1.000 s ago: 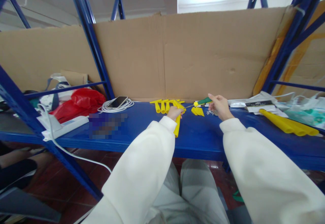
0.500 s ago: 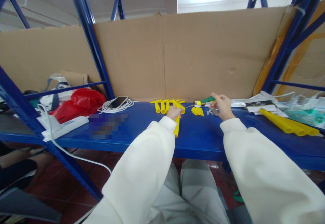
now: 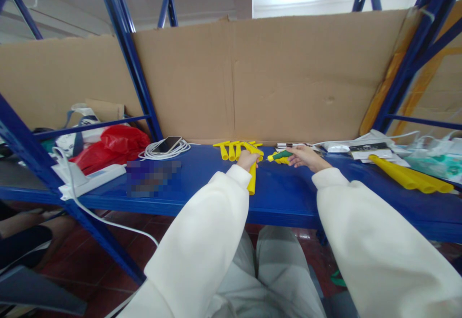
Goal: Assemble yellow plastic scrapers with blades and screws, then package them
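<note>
My left hand is closed on a yellow tubular part that points toward me over the blue shelf. Pinched in the fingers of my right hand is a screwdriver with a green and yellow handle, its front end facing left toward the held part. The thin shaft is hard to make out. Small yellow pieces lie under and behind the handle. Left of my left hand, several yellow T-shaped parts stand in a row.
A phone rests on a coiled white cable at the left, near a power strip and a red bag. Yellow cones and plastic packets lie at the right. Cardboard walls the back.
My right hand has moved left and slightly down, bringing the screwdriver closer to the yellow part and over the small yellow pieces. My left hand has not visibly moved.
</note>
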Motion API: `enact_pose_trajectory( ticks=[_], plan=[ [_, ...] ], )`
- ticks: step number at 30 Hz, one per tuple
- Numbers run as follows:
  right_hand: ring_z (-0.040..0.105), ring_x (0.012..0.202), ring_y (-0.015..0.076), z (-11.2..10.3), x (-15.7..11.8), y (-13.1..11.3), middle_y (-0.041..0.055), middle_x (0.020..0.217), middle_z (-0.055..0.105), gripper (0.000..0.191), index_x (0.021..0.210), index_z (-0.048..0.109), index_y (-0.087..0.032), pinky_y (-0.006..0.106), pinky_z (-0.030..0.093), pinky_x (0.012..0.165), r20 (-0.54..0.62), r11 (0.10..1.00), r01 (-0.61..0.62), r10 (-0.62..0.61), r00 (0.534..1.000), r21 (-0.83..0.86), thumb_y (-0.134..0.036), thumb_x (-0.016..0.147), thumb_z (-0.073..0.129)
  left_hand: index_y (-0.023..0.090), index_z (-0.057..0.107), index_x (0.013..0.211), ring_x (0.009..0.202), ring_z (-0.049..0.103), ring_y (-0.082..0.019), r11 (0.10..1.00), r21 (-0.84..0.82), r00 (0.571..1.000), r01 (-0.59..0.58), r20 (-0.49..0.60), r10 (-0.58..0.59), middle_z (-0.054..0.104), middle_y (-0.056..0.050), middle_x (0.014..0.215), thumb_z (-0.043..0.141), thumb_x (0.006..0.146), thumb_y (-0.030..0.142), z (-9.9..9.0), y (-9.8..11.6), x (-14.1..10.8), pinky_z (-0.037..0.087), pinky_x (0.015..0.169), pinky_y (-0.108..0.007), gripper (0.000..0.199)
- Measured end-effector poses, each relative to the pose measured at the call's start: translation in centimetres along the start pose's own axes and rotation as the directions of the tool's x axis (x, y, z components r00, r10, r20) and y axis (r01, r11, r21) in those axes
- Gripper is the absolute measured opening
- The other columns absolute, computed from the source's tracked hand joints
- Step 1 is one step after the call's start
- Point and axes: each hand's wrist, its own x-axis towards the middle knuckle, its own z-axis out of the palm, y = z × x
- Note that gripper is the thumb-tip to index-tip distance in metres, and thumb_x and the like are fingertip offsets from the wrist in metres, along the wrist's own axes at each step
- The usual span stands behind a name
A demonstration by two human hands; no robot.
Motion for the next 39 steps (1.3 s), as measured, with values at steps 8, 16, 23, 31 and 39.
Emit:
enact_pose_trajectory(
  ticks=[8, 16, 23, 31, 39],
  plan=[
    [0.055, 0.039, 0.0083, 0.8, 0.3, 1.4, -0.0009, 0.054, 0.066, 0.030, 0.068, 0.060, -0.017, 0.014, 0.039, 0.033, 0.224, 0.982, 0.083, -0.044, 0.974, -0.168, -0.030, 0.068, 0.087, 0.014, 0.056, 0.063, 0.039, 0.045, -0.008, 1.000, -0.026, 1.000, 0.009, 0.015, -0.009, 0.049, 0.004, 0.046, 0.059, 0.074, 0.000, 0.0, 0.5, -0.4, 0.042, 0.045, -0.021, 0.018],
    [0.059, 0.046, 0.0116, -0.9, 1.6, 1.6, 0.0035, 0.061, 0.069, 0.016, 0.062, 0.064, -0.017, 0.020, 0.044, 0.042, 0.100, 0.913, 0.148, -0.118, 0.988, -0.381, -0.019, 0.076, 0.073, 0.012, 0.066, 0.086, 0.047, 0.055, -0.011, 0.999, 0.036, 0.997, 0.029, 0.072, -0.032, 0.057, 0.001, 0.055, 0.062, 0.076, 0.001, 0.1, 1.1, -1.3, 0.044, 0.046, -0.020, 0.015],
    [0.070, 0.099, 0.0308, -4.4, 3.4, 2.6, 0.0135, 0.094, 0.076, 0.013, 0.084, 0.074, -0.019, 0.038, 0.054, 0.085, -0.292, 0.641, -0.039, -0.294, 0.910, -0.767, -0.018, 0.073, 0.069, 0.016, 0.059, 0.135, 0.057, 0.062, -0.008, 0.980, 0.070, 0.983, -0.185, 0.019, 0.184, 0.071, -0.002, 0.089, 0.061, 0.077, 0.001, -0.4, 1.0, -1.5, 0.049, 0.052, -0.018, 0.060],
    [0.063, 0.118, 0.0348, -3.7, 2.4, 2.5, 0.0135, 0.112, 0.073, 0.018, 0.085, 0.080, -0.024, 0.049, 0.049, 0.099, -0.183, 0.475, -0.073, -0.189, 0.965, -0.877, -0.019, 0.081, 0.063, 0.021, 0.077, 0.114, 0.118, 0.065, -0.022, 0.826, 0.358, 0.895, -0.435, 0.069, 0.441, 0.075, -0.008, 0.117, 0.062, 0.070, -0.006, -0.7, 0.5, -1.6, 0.045, 0.108, -0.031, 0.053],
    [0.063, 0.114, 0.0342, -3.6, 2.9, 3.0, 0.0147, 0.105, 0.073, 0.015, 0.081, 0.080, -0.023, 0.047, 0.050, 0.096, -0.152, 0.412, -0.042, -0.239, 0.959, -0.910, -0.020, 0.079, 0.065, 0.021, 0.078, 0.109, 0.115, 0.066, -0.028, 0.625, 0.552, 0.830, -0.552, 0.296, 0.472, 0.075, -0.012, 0.115, 0.058, 0.072, -0.008, 0.0, -0.2, -1.9, 0.044, 0.109, -0.040, 0.051]
  ],
)
